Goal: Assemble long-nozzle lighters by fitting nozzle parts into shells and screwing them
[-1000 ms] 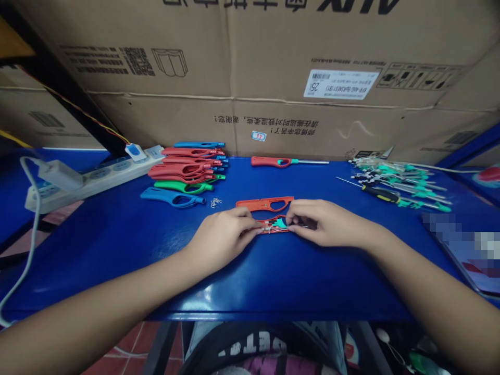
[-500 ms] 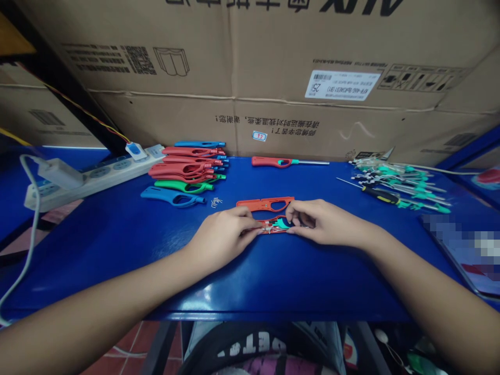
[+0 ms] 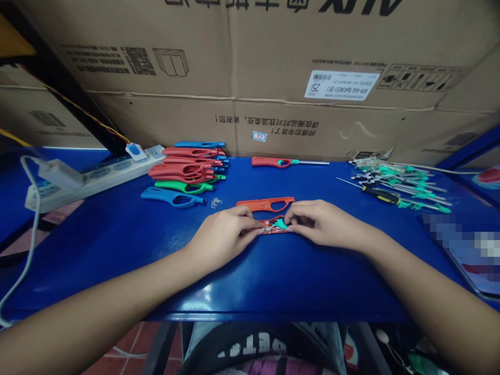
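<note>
pinching the left end of a red lighter half point(image 3: 276, 232), low over the middle of the blue table point(image 3: 234, 291), with the left hand point(image 3: 222, 234). touching its right end, beside the green part point(image 3: 280, 224), with bent fingers of the right hand point(image 3: 322, 221); cannot tell whether gripping. lying just beyond: a matching red half point(image 3: 258, 204).
</note>
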A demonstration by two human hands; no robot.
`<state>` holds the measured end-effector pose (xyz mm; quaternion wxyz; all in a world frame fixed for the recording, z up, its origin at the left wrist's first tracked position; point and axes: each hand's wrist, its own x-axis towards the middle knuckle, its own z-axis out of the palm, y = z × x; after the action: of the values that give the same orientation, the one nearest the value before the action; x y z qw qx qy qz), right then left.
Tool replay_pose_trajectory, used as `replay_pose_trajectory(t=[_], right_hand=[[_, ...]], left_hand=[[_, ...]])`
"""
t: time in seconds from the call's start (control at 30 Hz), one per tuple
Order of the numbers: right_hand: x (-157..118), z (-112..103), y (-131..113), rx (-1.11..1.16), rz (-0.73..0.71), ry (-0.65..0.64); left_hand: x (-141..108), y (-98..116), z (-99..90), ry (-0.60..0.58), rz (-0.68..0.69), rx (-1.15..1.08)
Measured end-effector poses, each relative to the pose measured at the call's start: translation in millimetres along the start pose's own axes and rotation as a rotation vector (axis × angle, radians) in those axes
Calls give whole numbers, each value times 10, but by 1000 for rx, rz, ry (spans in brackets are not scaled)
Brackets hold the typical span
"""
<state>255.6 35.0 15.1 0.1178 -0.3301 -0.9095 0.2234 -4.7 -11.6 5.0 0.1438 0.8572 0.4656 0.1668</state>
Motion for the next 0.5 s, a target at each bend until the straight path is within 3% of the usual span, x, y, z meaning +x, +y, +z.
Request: replay_pose_trajectory(t=[0.5], right_hand=[[-20,-26,-94,-263,-81,-21]], left_hand=[[20,1,1,0,44,-86]])
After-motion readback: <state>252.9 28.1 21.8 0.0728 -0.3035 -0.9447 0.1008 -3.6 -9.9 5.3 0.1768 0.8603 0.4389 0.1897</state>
